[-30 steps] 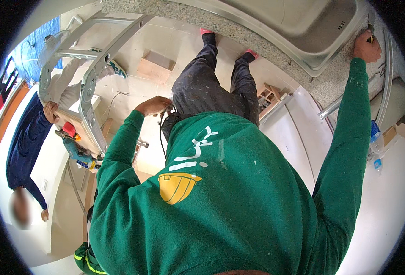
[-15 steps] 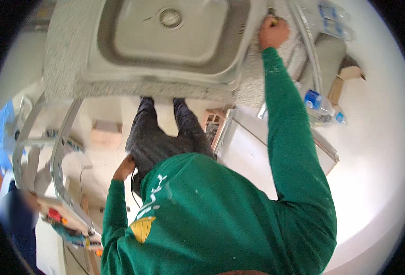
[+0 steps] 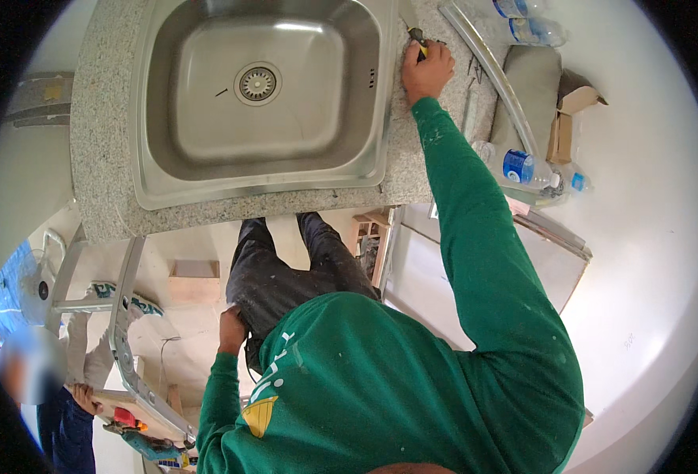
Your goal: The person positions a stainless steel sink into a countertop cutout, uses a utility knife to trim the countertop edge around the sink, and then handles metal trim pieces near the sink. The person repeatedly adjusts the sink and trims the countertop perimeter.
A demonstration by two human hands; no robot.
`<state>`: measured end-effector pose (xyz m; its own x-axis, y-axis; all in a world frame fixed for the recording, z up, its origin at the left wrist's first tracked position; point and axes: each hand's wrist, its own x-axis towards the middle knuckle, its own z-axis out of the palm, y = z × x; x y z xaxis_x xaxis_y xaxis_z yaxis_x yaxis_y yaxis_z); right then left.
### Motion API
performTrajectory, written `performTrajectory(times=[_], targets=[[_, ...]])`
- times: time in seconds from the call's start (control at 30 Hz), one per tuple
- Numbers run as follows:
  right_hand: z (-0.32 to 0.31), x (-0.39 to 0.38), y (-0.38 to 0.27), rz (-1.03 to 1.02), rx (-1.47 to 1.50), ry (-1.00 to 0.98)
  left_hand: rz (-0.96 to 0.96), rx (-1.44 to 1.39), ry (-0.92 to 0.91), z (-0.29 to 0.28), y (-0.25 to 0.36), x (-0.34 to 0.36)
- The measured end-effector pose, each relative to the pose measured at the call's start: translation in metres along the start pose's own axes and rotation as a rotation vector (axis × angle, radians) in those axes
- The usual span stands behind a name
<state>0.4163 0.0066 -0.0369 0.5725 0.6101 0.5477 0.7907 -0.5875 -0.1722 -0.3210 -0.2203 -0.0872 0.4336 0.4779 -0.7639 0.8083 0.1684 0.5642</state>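
Observation:
My right hand [image 3: 428, 73] is closed on a yellow and black hand tool [image 3: 418, 39] on the speckled grey countertop [image 3: 100, 150], just right of the steel sink [image 3: 258, 134]. The sink has a round drain [image 3: 255, 83] and a small dark sliver beside it. Thin metal pieces [image 3: 472, 99] lie near my wrist, left of a long metal strip [image 3: 487, 59]. My left hand [image 3: 232, 324] is low at my left hip against my dark trousers [image 3: 270, 276]; its fingertips are partly hidden, so I cannot tell what it holds.
A co-worker [image 3: 60, 426] grips a board at an aluminium stepladder [image 3: 120, 308] on the left, with power tools [image 3: 147, 442]. Plastic bottles [image 3: 526, 166], a grey padded item [image 3: 526, 95] and cardboard [image 3: 566, 134] are at right. A white panel [image 3: 408, 265] lies below the counter.
My view has swung onto the counter, bringing the whole sink into sight. My right hand stays on the tool and my left at my hip. The co-worker's head has shifted.

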Motion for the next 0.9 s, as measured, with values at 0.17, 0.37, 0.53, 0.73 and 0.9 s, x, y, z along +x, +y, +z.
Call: performTrajectory(times=[0.17, 0.37, 0.53, 0.73, 0.9], targets=[[-0.007, -0.002, 0.009, 0.006, -0.045, -0.011, -0.065, 0.418, -0.121, 0.018, -0.013, 0.029], [-0.008, -0.002, 0.008, 0.019, 0.003, -0.02, -0.201, -0.642, -0.735, -0.07, 0.02, 0.009], [-0.006, 0.0, 0.01, -0.008, 0.016, -0.006, -0.007, -0.237, -0.615, -0.058, -0.003, 0.018], [-0.009, -0.002, 0.003, 0.012, -0.007, -0.009, 0.015, 0.128, -0.105, -0.011, -0.034, 0.017], [-0.007, -0.002, 0.009, 0.003, -0.024, 0.021, 0.031, -0.014, -0.142, -0.047, 0.012, 0.01]])
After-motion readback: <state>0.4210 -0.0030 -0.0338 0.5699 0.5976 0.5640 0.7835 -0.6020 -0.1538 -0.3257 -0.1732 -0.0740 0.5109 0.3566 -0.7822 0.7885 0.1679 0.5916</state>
